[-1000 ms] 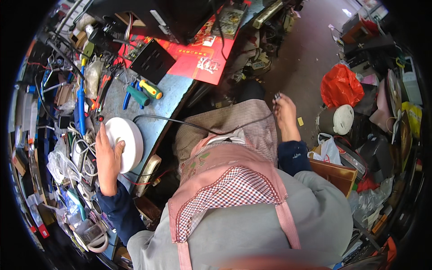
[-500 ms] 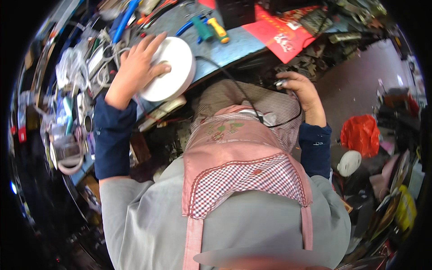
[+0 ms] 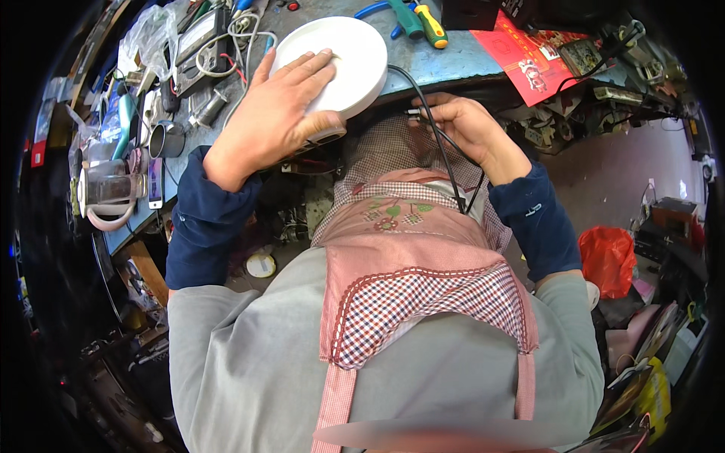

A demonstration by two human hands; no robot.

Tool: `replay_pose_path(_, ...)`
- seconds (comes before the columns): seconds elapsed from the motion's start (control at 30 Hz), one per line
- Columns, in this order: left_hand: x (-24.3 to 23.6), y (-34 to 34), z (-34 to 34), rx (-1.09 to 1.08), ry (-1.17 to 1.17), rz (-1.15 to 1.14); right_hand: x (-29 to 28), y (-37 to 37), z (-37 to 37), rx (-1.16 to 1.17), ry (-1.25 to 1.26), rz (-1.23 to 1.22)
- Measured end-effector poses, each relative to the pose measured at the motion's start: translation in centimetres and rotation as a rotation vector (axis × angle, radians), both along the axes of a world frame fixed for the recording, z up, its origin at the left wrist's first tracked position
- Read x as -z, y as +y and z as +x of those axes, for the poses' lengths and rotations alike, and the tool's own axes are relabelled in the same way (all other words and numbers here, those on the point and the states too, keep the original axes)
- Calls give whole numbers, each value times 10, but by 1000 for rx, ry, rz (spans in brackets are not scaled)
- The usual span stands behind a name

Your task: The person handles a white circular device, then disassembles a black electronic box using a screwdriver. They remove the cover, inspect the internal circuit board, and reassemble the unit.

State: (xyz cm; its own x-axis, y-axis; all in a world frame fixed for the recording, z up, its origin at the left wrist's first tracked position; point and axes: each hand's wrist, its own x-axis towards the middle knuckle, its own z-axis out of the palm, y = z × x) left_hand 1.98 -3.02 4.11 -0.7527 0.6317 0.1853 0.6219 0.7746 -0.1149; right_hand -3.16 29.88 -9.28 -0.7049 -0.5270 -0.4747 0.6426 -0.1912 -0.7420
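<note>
A round white plastic object point(image 3: 355, 60) sits at the front edge of the blue workbench point(image 3: 434, 68). My left hand point(image 3: 276, 113) lies on its top with fingers extended and thumb near the near rim. A black cord point(image 3: 439, 140) runs from beside the disc down over my pink apron point(image 3: 408, 241) and loops up. My right hand point(image 3: 461, 128), below the bench edge, pinches a small metal-tipped plug point(image 3: 413, 112) on that cord. Beyond the disc lie green-handled and yellow-handled tools point(image 3: 430, 24).
A red paper sheet point(image 3: 529, 68) and black boxy equipment point(image 3: 468, 11) occupy the back of the bench. Tangled cables, a meter point(image 3: 200, 45), a metal cup point(image 3: 166, 140) and a glass jar point(image 3: 106, 185) crowd the left. A red plastic bag point(image 3: 604, 260) sits among floor clutter at right.
The view has swung. My left hand has shifted from the disc's side and centre to flat across its top. My right hand has come leftward to the bench edge with the plug.
</note>
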Motion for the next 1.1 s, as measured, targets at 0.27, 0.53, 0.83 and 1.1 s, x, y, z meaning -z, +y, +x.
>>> replay_pose_path(0.27,-10,-17,-13,50,-220,91,-2,-20,2,-124,-61,20)
replay_pose_path(0.53,-3,-37,-34,84,-164,71,-14,-62,7,-432,-4,5)
replay_pose_path(0.83,3,-5,38,-147,194,470,-10,-112,43,-194,-309,-172)
replay_pose_path(1.1,122,36,105,-562,-127,802,-14,-117,63,-97,-278,-114)
